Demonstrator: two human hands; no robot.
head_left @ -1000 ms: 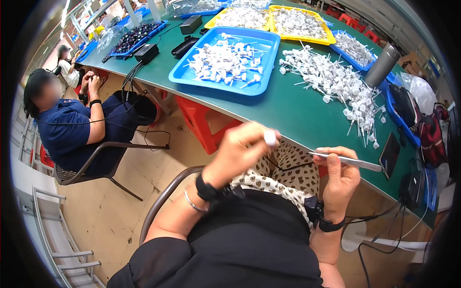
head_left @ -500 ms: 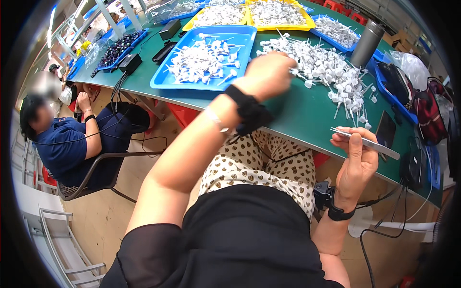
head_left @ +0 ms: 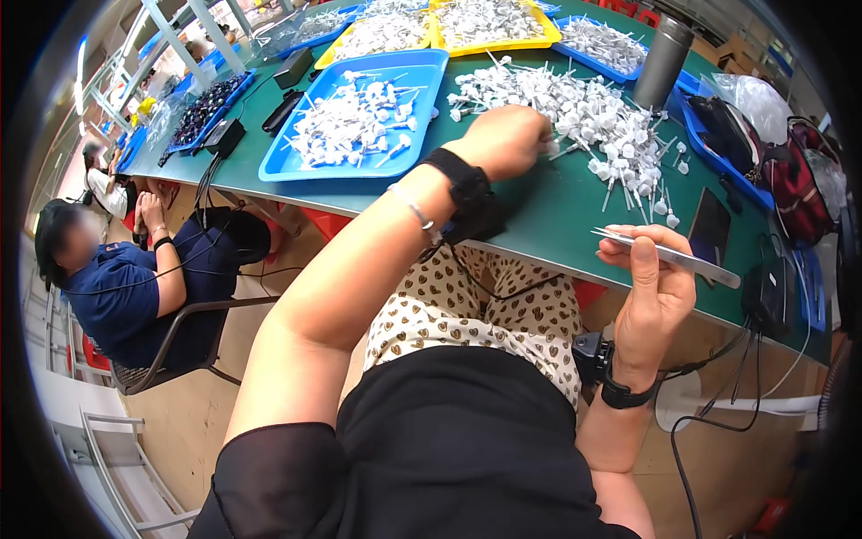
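Note:
My left hand (head_left: 512, 142) reaches over the green table to the near left edge of a loose pile of small white plastic parts (head_left: 615, 135), which have thin stems and wider heads. Its fingers are bent together beside the pile, and the back of the hand hides whatever they pinch. Left of it lies a blue tray (head_left: 424, 135) holding more of the white parts. At the table's near edge, my right hand (head_left: 660, 292) grips a pair of metal tweezers (head_left: 687, 260) between thumb and fingers, tips pointing left. Nothing shows between the tips.
Yellow trays (head_left: 498, 47) and a further blue tray (head_left: 620, 76) of white parts stand behind. A grey cylindrical bottle (head_left: 664, 65) rises at the right, near a dark phone (head_left: 709, 225) and bags (head_left: 799, 193). Cables (head_left: 673, 440) hang at the right. A seated person (head_left: 117, 269) is at the left.
The view has shifted slightly, moving the table items left in the picture. My left hand stays at the pile's edge, its fingers a little lower. My right hand still holds the tweezers.

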